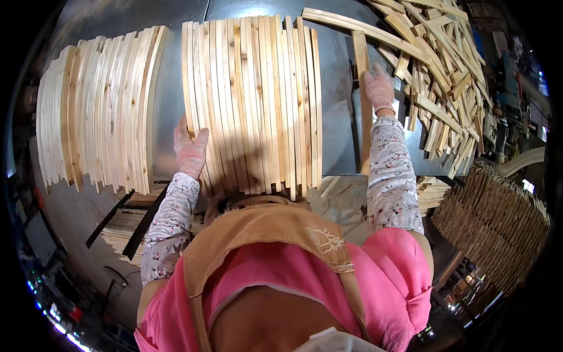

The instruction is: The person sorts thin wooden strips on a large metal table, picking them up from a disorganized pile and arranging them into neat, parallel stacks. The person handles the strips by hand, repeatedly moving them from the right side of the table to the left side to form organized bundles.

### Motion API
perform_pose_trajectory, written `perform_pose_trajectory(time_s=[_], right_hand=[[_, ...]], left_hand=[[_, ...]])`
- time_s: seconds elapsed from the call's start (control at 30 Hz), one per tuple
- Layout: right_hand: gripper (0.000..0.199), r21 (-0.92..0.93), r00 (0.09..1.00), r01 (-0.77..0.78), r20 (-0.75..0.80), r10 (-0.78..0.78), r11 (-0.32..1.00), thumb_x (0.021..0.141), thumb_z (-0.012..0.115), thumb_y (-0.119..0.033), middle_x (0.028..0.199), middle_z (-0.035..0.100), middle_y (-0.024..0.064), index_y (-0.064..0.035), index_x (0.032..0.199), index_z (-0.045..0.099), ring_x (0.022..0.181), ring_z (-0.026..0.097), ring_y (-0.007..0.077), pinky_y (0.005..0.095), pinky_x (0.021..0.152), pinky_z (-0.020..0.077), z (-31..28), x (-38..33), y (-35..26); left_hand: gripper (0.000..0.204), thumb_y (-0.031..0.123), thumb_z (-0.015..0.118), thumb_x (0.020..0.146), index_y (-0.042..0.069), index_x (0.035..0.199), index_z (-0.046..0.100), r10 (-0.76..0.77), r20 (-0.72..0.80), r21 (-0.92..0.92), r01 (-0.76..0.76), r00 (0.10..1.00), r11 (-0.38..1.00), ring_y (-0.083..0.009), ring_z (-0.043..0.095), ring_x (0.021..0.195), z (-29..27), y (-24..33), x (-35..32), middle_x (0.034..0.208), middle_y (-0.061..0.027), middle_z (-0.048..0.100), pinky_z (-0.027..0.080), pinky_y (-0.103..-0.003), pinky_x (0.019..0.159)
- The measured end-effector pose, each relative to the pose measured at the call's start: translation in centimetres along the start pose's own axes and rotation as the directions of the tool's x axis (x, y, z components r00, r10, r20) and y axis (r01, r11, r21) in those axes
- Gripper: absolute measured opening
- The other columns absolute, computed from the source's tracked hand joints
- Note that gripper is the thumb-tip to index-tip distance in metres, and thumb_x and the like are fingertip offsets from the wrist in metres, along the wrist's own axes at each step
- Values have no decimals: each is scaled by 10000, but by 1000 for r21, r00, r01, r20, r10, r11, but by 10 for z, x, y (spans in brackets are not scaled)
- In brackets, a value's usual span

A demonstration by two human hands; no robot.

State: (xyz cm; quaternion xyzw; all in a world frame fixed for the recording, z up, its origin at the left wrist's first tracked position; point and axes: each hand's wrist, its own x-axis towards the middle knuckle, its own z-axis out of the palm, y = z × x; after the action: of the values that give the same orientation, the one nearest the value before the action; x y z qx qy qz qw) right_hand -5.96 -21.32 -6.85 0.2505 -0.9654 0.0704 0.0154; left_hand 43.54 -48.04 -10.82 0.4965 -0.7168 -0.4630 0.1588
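The left hand (190, 149), in a pink knit glove, lies flat against the left edge of the middle batch of slats (253, 102). Its fingers are held together along the outermost slat and the thumb stands apart on the face of the batch. The batch lies on the grey worktop (337, 100), its near ends overhanging the front edge; it numbers roughly twenty slats side by side, though an exact count is not possible because of lens bend.

The right hand (379, 88), gloved likewise, rests on a single slat (364, 105) lying lengthwise just right of the batch and apart from it. Its fingers are curled over the slat's far part; whether they grip it cannot be told.

A second batch (99, 111) of similar number lies at the worktop's left, well apart from the middle one. A loose heap of slats (437, 58) occupies the right end. No containers are seen. Below right stands a stack of darker strips (498, 223).
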Motion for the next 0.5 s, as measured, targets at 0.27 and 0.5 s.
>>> perform_pose_trajectory(time_s=[0.27,0.5], right_hand=[[443,217,798,593,-36,-601,775,967,581,-376,1216,709,137,-129,1324,666,1224,612,356,481,1077,474,26,41,-187],[337,-127,413,907,455,-789,401,854,729,-393,1262,674,176,-141,1077,753,1287,566,360,513,1043,474,7,106,-269]], left_hand=[[832,386,808,898,37,1565,455,-52,13,140,49,999,989,-353,468,1420,-4,9,3,1523,-200,509,325,-428,1240],[812,381,807,891,35,1549,480,-13,-30,252,20,999,968,-379,506,1373,-6,4,-3,1458,-214,547,382,-465,1197]])
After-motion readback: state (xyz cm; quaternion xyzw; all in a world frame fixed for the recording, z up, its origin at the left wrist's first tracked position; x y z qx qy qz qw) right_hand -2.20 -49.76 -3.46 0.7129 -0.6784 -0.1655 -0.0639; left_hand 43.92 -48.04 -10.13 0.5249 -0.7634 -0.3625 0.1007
